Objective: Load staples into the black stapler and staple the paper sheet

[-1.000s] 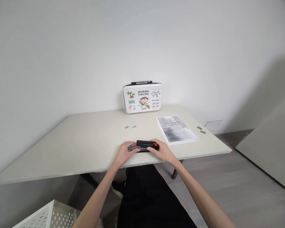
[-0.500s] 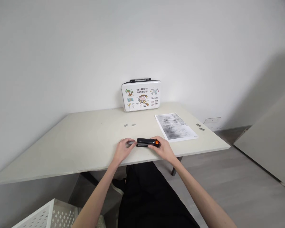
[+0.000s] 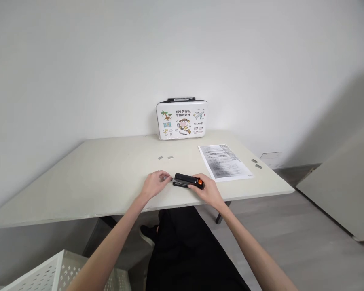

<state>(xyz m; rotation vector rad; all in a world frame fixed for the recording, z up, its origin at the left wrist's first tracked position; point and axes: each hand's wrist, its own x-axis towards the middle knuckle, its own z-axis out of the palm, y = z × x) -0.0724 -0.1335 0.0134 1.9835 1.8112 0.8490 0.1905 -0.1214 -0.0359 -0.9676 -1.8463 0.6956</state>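
Near the table's front edge lies a black stapler (image 3: pixel 183 180) with an orange piece at its right end. My right hand (image 3: pixel 208 190) is closed around that end. The stapler's upper arm and base stand slightly apart at the left. Just off this left end, my left hand (image 3: pixel 154 184) is closed, with thumb and fingertips pinched together. A small dark tip shows at the fingertips; what they hold is too small to name. Beyond the hands, two small grey staple strips (image 3: pixel 170 157) lie on the white table (image 3: pixel 109 173).
A printed sheet (image 3: pixel 226 163) lies right of the stapler. Two more grey strips (image 3: pixel 256 163) sit by the table's right edge. A white cartoon-printed case (image 3: pixel 182 121) stands against the wall. Below left is a white perforated basket (image 3: pixel 59 268).
My left hand has shifted slightly up and left, and the silvery piece seen at its fingers is now hidden. The stapler's left end gapes wider. My right hand keeps its hold.
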